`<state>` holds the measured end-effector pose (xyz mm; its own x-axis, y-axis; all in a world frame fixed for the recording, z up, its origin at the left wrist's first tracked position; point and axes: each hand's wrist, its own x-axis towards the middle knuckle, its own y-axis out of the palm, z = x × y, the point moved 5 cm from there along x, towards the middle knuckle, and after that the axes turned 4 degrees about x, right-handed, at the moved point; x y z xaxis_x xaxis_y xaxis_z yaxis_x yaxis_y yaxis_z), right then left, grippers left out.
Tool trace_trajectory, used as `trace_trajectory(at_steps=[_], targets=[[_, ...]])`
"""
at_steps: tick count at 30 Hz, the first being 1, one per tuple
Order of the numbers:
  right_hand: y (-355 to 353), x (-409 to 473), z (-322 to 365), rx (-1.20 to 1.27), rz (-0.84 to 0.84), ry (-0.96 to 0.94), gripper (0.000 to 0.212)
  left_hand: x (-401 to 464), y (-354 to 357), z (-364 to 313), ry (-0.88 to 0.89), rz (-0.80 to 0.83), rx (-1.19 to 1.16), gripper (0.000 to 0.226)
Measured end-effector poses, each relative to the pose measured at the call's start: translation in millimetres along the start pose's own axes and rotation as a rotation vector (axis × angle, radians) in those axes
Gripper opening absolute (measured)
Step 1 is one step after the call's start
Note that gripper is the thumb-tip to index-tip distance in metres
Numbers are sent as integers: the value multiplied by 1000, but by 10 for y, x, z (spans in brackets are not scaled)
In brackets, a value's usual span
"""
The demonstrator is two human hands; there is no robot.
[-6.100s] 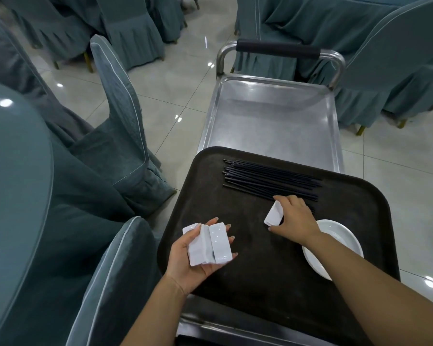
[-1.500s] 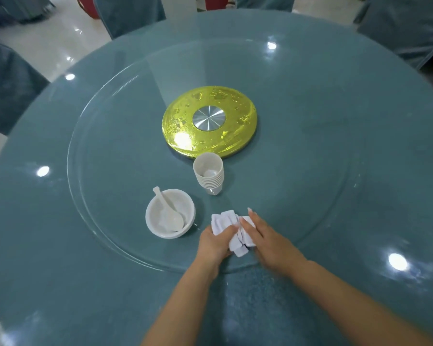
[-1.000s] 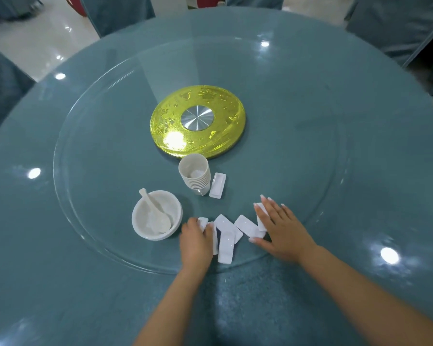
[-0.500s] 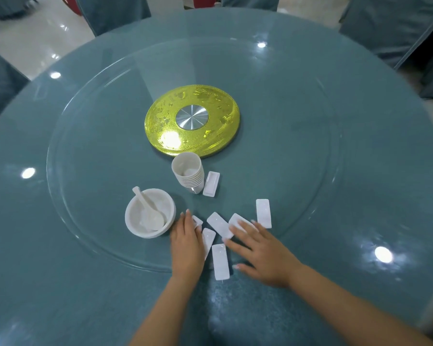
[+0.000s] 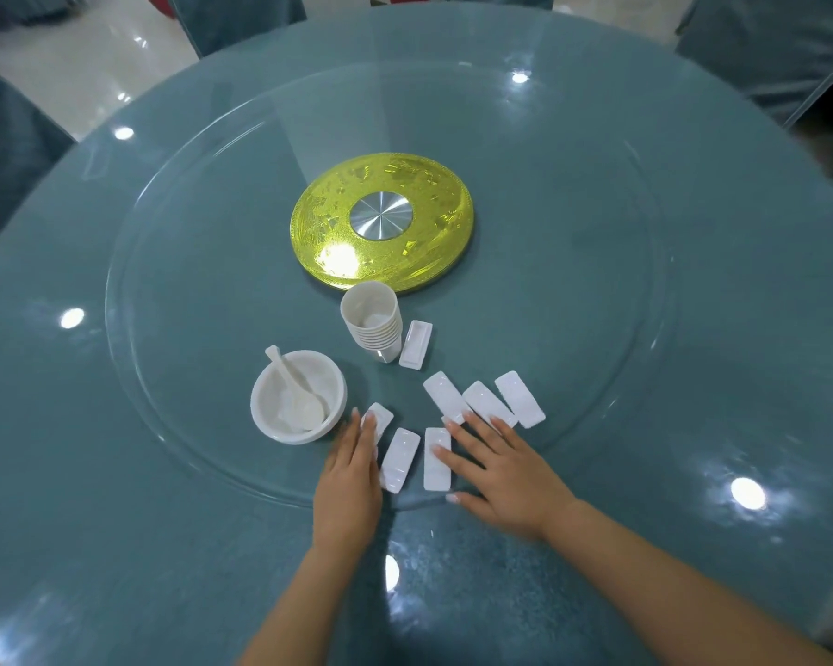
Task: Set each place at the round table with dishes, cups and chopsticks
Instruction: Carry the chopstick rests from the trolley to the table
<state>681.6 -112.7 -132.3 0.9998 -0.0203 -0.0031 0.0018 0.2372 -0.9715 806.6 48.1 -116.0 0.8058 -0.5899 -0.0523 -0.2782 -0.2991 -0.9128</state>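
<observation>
The round table (image 5: 116,545), covered in teal cloth under glass, fills the view. On it sits the glass turntable (image 5: 203,242), with a gold disc (image 5: 434,209) at its centre. Against the near edge of the disc stands a stack of white cups (image 5: 372,324), upright. To its near left is a white bowl (image 5: 299,396) holding a white spoon (image 5: 295,391).

Seven white chopstick rests lie on the near part of the turntable. One rest (image 5: 415,344) lies just beside the cups, in the same place as half a second ago. Three rests (image 5: 484,400) are fanned side by side to the right; the outermost of these has moved in close beside its neighbour since the frame half a second ago, when it lay apart. Two rests (image 5: 417,459) lie between the hands.

The left hand (image 5: 349,487) lies flat, fingers straight, fingertips pressing on the seventh rest (image 5: 380,418) next to the bowl. The right hand (image 5: 503,473) lies flat with fingers spread and straight, fingertips touching the near ends of two fanned rests; it gripped nothing half a second ago and grips nothing now. Both hands have kept roughly their earlier places.
</observation>
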Motion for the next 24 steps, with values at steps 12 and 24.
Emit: trace_trajectory(at_steps=[12, 24], targets=[[-59, 40, -290, -5, 47, 149, 64, 109, -294, -104, -251, 5, -113, 20], [-161, -197, -336, -32, 11, 182, 68, 41, -141, 54, -264, 113, 342, 56]])
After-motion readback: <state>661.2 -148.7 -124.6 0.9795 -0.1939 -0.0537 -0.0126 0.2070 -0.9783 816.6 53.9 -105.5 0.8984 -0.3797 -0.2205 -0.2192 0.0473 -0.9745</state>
